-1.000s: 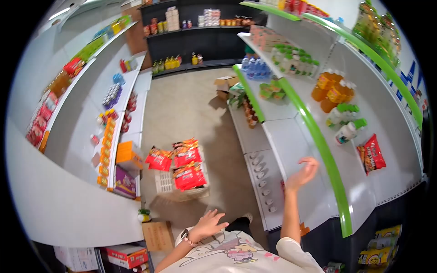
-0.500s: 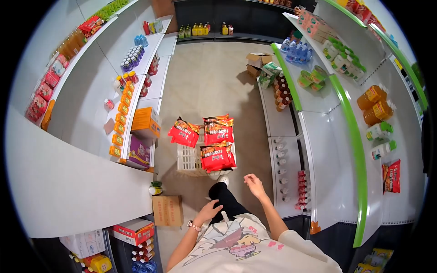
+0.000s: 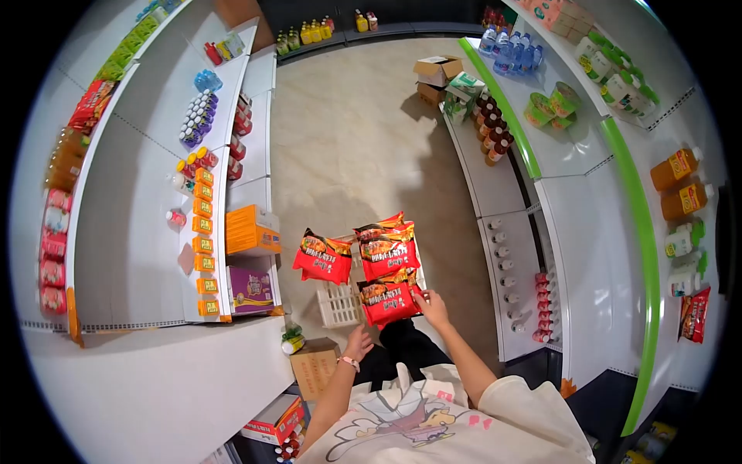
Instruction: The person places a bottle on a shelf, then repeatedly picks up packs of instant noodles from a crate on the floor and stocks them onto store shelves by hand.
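A white plastic basket (image 3: 338, 305) stands on the floor in front of me, loaded with shiny red instant noodle packs. One pile (image 3: 322, 257) lies at its left, another pile (image 3: 388, 251) at the far right, and a nearer pile (image 3: 389, 299) at the front right. My right hand (image 3: 433, 308) is at the right edge of the nearer pile, fingertips touching a pack, fingers apart. My left hand (image 3: 358, 344), with a pink watch band on its wrist, hovers just before the basket's front, fingers loosely apart and holding nothing.
Stocked shelves flank the aisle, with orange boxes (image 3: 202, 207) on the left and water bottles (image 3: 510, 52) on the right. A cardboard box (image 3: 315, 368) is close by my left arm. Open cartons (image 3: 437, 71) stand farther along. Another red pack (image 3: 694, 315) lies on the right shelf.
I have moved closer to the basket, and the view has shifted. My right hand has come forward onto the near pile; my left hand has moved toward the basket's front.
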{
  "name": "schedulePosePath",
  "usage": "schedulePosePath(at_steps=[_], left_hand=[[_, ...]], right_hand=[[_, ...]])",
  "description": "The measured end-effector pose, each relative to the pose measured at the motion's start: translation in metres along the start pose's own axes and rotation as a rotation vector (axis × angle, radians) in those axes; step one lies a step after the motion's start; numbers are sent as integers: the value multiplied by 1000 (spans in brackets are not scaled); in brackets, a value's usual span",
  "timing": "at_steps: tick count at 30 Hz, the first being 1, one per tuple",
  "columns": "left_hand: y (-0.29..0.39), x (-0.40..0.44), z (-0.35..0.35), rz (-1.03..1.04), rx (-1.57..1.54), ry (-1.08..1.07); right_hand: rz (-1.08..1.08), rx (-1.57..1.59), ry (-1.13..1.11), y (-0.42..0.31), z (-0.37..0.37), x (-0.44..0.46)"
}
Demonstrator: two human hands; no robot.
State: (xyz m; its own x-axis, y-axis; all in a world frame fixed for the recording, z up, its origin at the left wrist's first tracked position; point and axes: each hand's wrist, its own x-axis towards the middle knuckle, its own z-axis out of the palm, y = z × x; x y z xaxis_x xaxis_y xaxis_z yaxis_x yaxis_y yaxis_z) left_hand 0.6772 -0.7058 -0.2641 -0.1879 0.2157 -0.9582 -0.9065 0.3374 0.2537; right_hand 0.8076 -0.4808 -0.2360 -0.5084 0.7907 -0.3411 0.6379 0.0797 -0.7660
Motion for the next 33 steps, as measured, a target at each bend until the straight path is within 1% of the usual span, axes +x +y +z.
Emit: schedulePosePath(at_steps=[1, 3, 4, 5, 7, 8, 10, 14, 18, 21, 22, 25, 27, 29, 30, 31, 32, 33], left_hand=[[5, 4, 5, -11, -29, 6], [12, 10, 20, 55, 42, 43], [13, 14, 29, 84, 74, 61], [17, 17, 34, 62, 84, 21], [31, 25, 34, 31, 122, -54], [37, 29, 36, 22, 107, -92], [49, 32, 41, 21, 199, -29], [77, 27, 54, 35, 360, 90], [99, 31, 51, 52, 497, 101], [102, 56, 37, 92, 551, 109], [105, 55, 36, 103, 524, 101], [118, 51, 39, 137, 484, 91], [130, 50, 38, 154, 505, 110], [143, 48, 34, 159, 522, 97], [150, 50, 30, 168, 531, 75], [160, 50, 31, 176, 542, 51], [164, 48, 33, 229, 493, 73], [169, 41, 29, 230, 485, 36]], right_hand=[[31, -43, -27, -6, 1, 1], [93, -137, -78, -17, 5, 1], [118, -117, -128, -17, 8, 2], [135, -57, -197, -9, 17, 7], [146, -114, -252, -4, 30, 12], [166, -136, -242, -2, 36, 14], [208, -175, -221, -16, 37, 12], [299, -47, -227, -20, 51, 25], [347, 47, -173, -16, 63, 40], [284, 170, -112, -18, 65, 54], [302, 193, -87, -23, 64, 58], [361, 211, -191, -46, 52, 70], [352, 241, -171, -57, 53, 76], [373, 279, -156, -49, 69, 83], [392, 234, -159, -61, 65, 85], [397, 323, -159, -69, 64, 88], [405, 412, -158, -77, 62, 89], [417, 506, -155, -85, 63, 87]])
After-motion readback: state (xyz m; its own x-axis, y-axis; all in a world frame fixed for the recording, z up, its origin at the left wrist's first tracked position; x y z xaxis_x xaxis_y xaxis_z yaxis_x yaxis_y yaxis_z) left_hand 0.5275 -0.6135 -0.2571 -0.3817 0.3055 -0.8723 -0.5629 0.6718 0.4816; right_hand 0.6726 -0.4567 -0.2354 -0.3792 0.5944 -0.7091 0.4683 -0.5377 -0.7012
